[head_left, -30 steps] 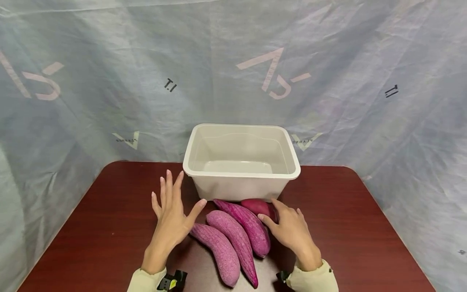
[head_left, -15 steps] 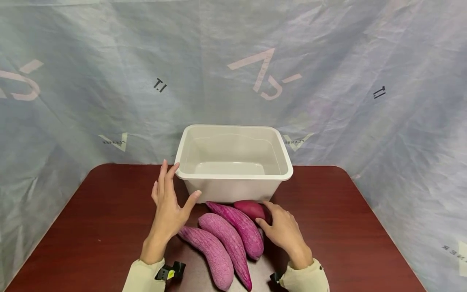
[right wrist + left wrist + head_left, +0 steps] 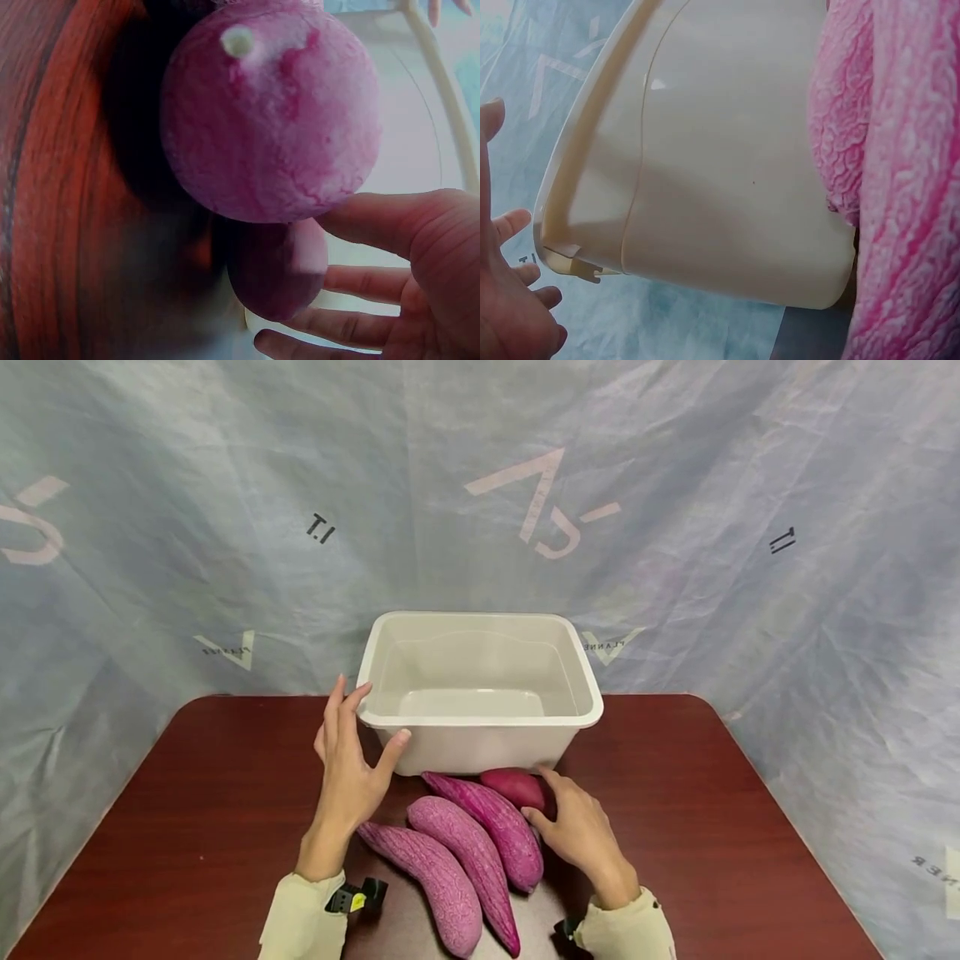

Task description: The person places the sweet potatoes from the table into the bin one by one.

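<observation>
Lying between left hand (image 3: 349,779) and right hand (image 3: 582,828), fingers (image 3: 393,750) apart: three purple gourds (image 3: 467,849), red tuber (image 3: 513,787), white bin (image 3: 480,746) behind

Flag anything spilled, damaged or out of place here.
One thing: in the left wrist view, the white bin has a ragged spot under its rim at one corner, where an uneven edge sticks out; chip or moulding flaw, I can't tell. No spill shows, and the purple vegetables on the table look unbroken.
</observation>
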Action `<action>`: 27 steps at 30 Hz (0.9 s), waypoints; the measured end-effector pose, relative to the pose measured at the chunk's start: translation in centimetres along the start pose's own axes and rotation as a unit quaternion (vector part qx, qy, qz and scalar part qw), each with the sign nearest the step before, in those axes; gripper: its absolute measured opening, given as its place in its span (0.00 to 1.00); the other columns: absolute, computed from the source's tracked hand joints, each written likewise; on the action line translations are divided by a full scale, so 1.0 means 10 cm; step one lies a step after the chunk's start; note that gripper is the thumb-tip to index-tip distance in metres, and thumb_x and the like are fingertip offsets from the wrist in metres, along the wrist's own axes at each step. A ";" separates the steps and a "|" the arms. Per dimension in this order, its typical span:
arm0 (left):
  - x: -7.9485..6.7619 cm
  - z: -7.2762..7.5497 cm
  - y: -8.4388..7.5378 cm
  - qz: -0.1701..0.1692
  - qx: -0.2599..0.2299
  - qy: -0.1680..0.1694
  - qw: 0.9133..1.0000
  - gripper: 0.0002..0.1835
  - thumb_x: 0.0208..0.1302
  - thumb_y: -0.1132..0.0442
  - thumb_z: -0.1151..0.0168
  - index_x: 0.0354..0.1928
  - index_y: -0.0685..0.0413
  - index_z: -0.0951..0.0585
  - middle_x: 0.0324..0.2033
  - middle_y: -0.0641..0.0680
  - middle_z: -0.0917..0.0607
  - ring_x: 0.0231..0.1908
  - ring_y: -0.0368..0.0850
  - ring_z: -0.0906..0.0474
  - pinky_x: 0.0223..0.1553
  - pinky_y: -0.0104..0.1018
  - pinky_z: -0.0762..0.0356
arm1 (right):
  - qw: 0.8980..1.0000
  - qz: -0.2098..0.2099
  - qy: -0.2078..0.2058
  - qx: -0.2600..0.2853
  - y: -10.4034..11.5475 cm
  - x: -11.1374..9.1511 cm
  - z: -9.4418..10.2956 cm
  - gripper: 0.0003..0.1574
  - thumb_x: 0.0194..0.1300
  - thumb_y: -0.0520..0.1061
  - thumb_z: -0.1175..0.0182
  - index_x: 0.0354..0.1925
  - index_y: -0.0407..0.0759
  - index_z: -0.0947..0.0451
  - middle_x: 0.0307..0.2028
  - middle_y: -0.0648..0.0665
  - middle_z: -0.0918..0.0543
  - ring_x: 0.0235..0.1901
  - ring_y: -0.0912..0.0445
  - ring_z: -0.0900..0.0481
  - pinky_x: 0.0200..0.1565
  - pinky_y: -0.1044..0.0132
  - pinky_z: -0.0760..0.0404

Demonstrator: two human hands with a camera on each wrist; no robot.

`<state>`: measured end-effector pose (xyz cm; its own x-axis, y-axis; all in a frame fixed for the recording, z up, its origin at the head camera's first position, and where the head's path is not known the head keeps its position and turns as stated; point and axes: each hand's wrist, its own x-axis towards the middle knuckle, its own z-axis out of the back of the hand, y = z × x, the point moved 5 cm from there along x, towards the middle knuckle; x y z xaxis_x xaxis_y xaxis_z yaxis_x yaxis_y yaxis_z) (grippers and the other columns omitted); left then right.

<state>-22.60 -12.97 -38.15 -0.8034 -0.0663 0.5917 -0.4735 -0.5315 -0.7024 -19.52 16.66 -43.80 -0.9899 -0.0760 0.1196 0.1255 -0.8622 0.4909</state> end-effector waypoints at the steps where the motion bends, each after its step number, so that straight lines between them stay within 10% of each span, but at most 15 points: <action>1: 0.00 0.00 0.00 -0.001 0.001 0.000 1.000 0.40 0.63 0.51 0.35 0.75 0.47 0.38 0.80 0.56 0.53 0.77 0.63 0.50 0.68 0.70 0.64 | 1.000 0.003 -0.001 0.001 0.01 0.01 0.00 0.38 0.63 0.50 0.30 0.68 0.47 0.29 0.63 0.41 0.19 0.62 0.41 0.21 0.58 0.40 0.24; 27: 0.01 -0.15 0.07 -0.001 0.006 0.000 1.000 0.50 0.59 0.53 0.30 0.79 0.46 0.48 0.80 0.56 0.51 0.78 0.58 0.51 0.66 0.68 0.57 | 1.000 0.009 -0.011 -0.007 -0.07 0.02 -0.03 0.41 0.58 0.49 0.26 0.67 0.44 0.28 0.61 0.40 0.18 0.60 0.42 0.19 0.57 0.43 0.23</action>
<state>-23.57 -12.09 -39.13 -0.8022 -0.0654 0.5935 -0.4707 -0.5423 -0.6959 -19.80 17.12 -44.44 -0.9859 -0.0793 0.1476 0.1413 -0.8673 0.4773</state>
